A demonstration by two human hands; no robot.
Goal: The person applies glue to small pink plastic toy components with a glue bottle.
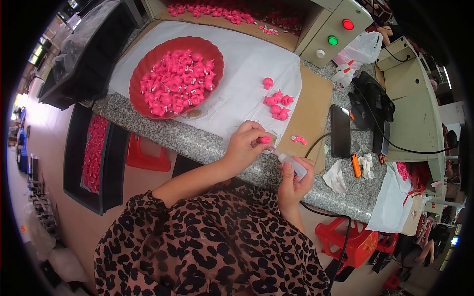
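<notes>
My left hand (245, 144) pinches a small pink plastic piece (265, 139) at the near edge of the white sheet. A small white squeeze bottle (295, 169) is gripped in my right hand (294, 183). Its narrow nozzle points up and left, close to the pink piece; whether they touch I cannot tell. Beyond my hands, several pink figurines (278, 98) lie on the white sheet (242, 69). A little row of small pink and white parts (298, 139) rests on the brown cardboard (312, 98) just right of my hands.
A red scalloped bowl (217, 54) heaped with pink figurines stands at the left. Behind is a machine with lit buttons (333, 40) and more pink parts inside. To the right lie a phone (340, 130), an orange lighter (356, 165), crumpled tissue (335, 176) and a black cable (316, 143).
</notes>
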